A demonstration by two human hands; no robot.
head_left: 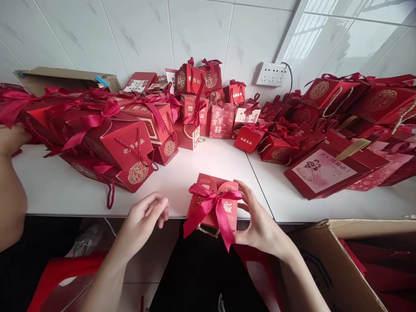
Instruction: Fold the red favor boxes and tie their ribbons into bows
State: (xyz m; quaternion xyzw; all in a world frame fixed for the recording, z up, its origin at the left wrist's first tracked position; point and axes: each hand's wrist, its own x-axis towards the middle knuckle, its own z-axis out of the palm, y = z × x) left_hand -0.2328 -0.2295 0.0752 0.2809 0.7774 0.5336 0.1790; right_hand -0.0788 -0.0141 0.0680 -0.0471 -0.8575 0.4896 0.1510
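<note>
A red gift box with gold lettering sits at the table's front edge, partly over it. A crimson ribbon is tied in a bow across its top, its tails hanging over the front, and a gold cord handle shows below. My right hand grips the box from its right side, thumb at the near corner and fingers at the far one. To the left of the box, my left hand is raised apart from it, thumb and fingers curled together. Whatever its fingers may hold does not show.
Stacks of red gift boxes stand at left, more boxes along the tiled wall, and others at right. A cardboard carton with red items stands at lower right. Another person's arm reaches in at far left.
</note>
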